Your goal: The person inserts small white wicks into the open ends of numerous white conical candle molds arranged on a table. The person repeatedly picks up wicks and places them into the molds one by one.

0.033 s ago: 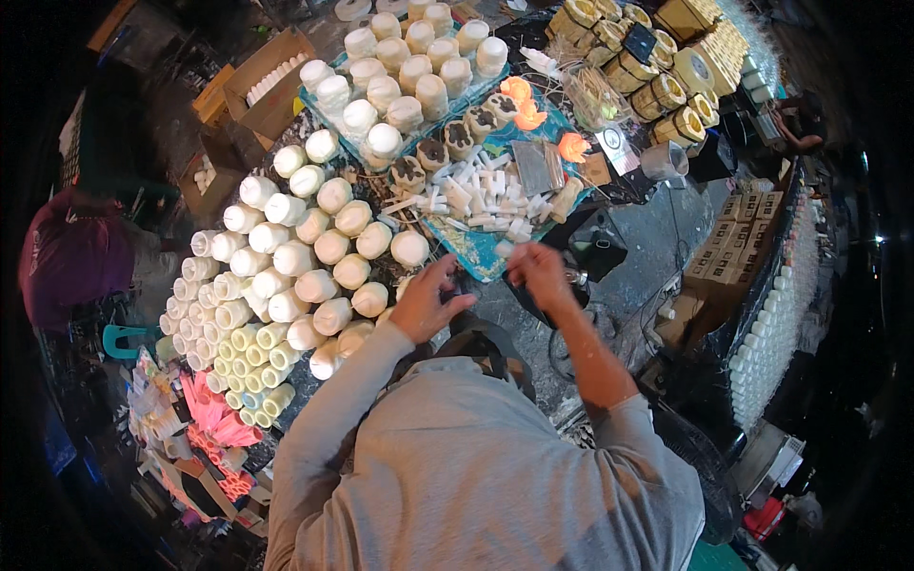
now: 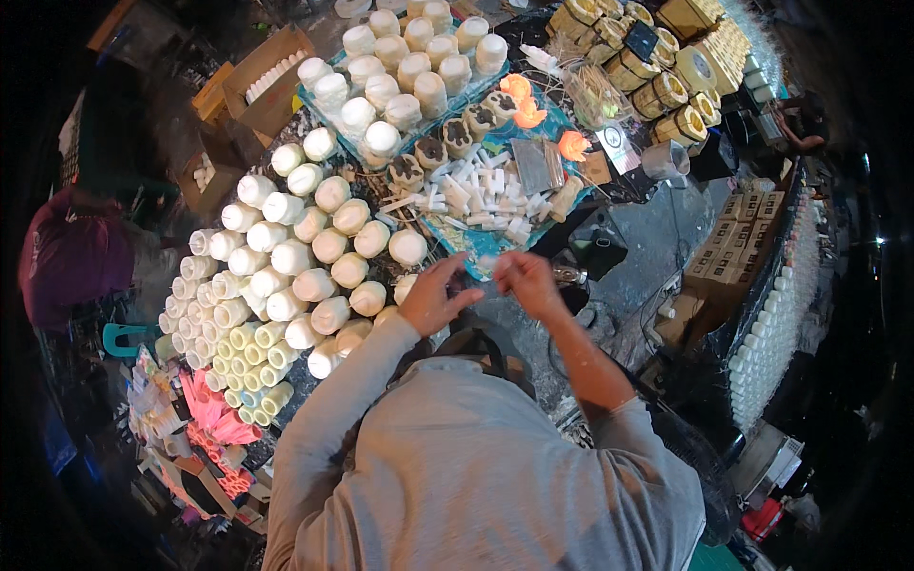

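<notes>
My right hand [image 2: 529, 285] is closed, its fingertips pinching a small white piece [image 2: 487, 262], slightly blurred, that looks like the short white wax-like sticks nearby. Just left of it, my left hand [image 2: 430, 299] is open, thumb and fingers apart, with nothing visible in it. Both hands are over the near corner of a blue tray [image 2: 457, 243]. Heaped on that tray are several short white sticks [image 2: 466, 195], beside a flat grey block [image 2: 538, 167]. Close to my left hand stand rows of cream cylindrical candles [image 2: 348, 270].
More white candles [image 2: 381, 92] fill a second tray at the back. Orange flower-shaped pieces [image 2: 526, 100] and a metal cup [image 2: 665, 161] lie to the right. Stacked cartons [image 2: 733, 233] stand farther right. A person in a purple shirt [image 2: 71, 257] is at the far left.
My right hand has moved left and slightly nearer, away from the heap of white sticks toward my left hand, with a small white piece now showing at its fingertips.
</notes>
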`<state>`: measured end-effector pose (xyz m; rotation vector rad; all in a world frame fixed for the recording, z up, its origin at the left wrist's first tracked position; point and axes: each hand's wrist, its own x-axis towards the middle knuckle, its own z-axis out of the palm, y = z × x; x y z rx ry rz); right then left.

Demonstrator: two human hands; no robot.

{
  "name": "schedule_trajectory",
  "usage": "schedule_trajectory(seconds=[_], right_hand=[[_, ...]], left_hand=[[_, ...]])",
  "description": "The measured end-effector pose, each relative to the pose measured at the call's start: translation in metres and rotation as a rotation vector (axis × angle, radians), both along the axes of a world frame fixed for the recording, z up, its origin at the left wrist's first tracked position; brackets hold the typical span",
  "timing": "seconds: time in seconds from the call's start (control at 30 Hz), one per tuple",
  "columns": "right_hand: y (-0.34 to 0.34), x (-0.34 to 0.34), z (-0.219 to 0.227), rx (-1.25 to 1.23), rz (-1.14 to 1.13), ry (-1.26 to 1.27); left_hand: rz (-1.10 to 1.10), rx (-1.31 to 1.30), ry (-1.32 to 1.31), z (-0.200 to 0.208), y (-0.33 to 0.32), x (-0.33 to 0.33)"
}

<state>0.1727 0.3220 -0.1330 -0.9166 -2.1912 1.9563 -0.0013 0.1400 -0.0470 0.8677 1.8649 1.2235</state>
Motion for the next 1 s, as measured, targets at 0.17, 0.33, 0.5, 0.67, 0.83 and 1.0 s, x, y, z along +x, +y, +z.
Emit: schedule_trajectory(seconds=[0.17,0.33,0.5,0.67,0.83,1.0], right_hand=[[0.013,-0.023,-0.005,0.251,-0.031,-0.064],[0.063,-0.058,-0.047,0.947,-0.090,-0.384],[0.068,-0.051,-0.069,0.870,-0.117,-0.256],[0.058,-0.058,-0.065,-0.125,-0.322,-0.050],[0.023,-0.165,-0.074,0.270,0.043,0.169],[0.010,-0.199,-0.062,0.985,0.500,-0.272]], left_hand=[[0.173,-0.144,-0.526,-0.043,0.023,-0.001],[0.496,0.182,-0.653,-0.064,0.014,-0.049],[0.538,0.347,-0.830,-0.061,0.037,-0.116],[0.344,-0.281,-0.162,-0.083,0.050,-0.158],[-0.196,-0.825,0.730,-0.131,0.054,-0.158],[-0.257,-0.871,0.795,-0.149,0.064,-0.161]])
